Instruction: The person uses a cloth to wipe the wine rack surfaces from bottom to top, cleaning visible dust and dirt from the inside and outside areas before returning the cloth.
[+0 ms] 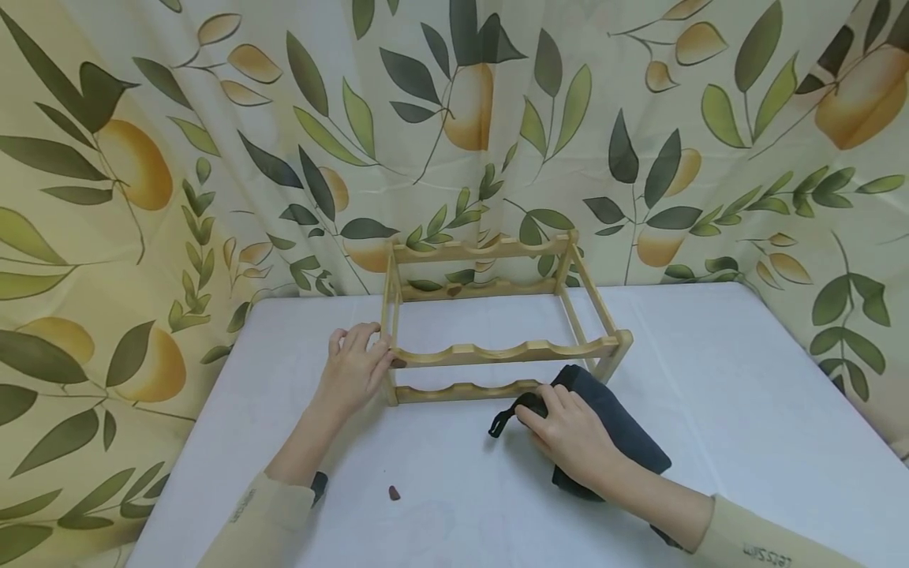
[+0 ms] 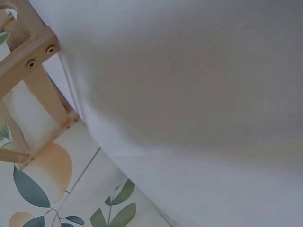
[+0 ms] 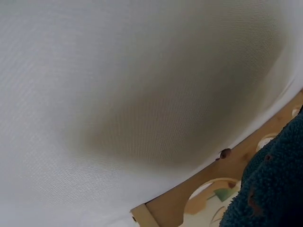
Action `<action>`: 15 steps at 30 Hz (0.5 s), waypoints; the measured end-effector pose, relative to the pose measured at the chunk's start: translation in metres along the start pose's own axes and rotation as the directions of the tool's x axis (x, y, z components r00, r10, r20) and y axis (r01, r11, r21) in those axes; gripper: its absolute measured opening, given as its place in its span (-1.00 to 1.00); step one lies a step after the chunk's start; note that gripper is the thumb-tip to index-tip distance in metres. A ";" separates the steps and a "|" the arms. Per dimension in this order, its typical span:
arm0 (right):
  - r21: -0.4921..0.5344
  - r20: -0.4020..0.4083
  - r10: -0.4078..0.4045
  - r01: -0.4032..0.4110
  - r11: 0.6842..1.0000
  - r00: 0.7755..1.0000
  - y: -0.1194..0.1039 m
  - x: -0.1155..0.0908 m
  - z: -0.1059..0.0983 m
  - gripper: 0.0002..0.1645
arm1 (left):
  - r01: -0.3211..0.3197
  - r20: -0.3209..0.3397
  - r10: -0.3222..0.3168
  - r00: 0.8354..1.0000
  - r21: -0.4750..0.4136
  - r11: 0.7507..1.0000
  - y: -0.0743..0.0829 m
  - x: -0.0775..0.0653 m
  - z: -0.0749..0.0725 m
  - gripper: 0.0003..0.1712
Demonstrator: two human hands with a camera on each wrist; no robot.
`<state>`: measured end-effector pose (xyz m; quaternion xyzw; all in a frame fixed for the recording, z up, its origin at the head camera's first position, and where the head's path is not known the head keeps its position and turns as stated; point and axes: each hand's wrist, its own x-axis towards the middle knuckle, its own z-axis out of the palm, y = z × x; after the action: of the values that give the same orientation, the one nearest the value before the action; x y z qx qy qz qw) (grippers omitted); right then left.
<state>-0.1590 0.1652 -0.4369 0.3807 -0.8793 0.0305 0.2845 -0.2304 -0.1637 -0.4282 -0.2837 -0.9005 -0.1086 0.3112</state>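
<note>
A light wooden rack (image 1: 469, 353) with scalloped rails stands at the back of the table. My left hand (image 1: 355, 367) grips its front left upright, thumb near the end of the upper front rail. In the left wrist view, a wooden corner with screws (image 2: 40, 56) shows, but the hand is out of sight. My right hand (image 1: 571, 434) holds a dark blue folded cloth (image 1: 625, 422) beside the rack's front right. A black loop (image 1: 502, 423) sticks out by the fingers. The cloth's fuzzy surface (image 3: 270, 184) fills the lower right of the right wrist view.
A small reddish-brown piece (image 1: 394, 493) lies on the white tabletop (image 1: 440, 450). Another brown bit (image 1: 398, 364) is at the left end of the upper front rail. Behind the table hangs a curtain (image 1: 284, 158) printed with leaves and fruit.
</note>
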 end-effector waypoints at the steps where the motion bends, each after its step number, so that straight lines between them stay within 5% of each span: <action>1: 0.000 0.002 0.001 -0.001 1.000 1.000 0.000 0.000 0.000 -0.58 | 0.003 0.015 -0.003 1.000 -0.009 1.000 0.000 0.000 -0.001 -0.35; 7: -0.008 0.016 0.012 -0.012 1.000 1.000 0.002 -0.002 -0.005 -0.53 | -0.047 0.030 0.050 0.998 -0.073 0.996 -0.001 0.002 -0.004 -0.40; 15: -0.002 0.016 0.014 -0.014 1.000 1.000 -0.004 0.000 -0.019 -0.46 | -0.091 0.014 0.092 0.996 -0.054 0.994 -0.002 0.003 -0.002 -0.42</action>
<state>-0.1471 0.1675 -0.4216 0.3745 -0.8842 0.0288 0.2776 -0.2324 -0.1650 -0.4250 -0.3339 -0.8858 -0.1156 0.3007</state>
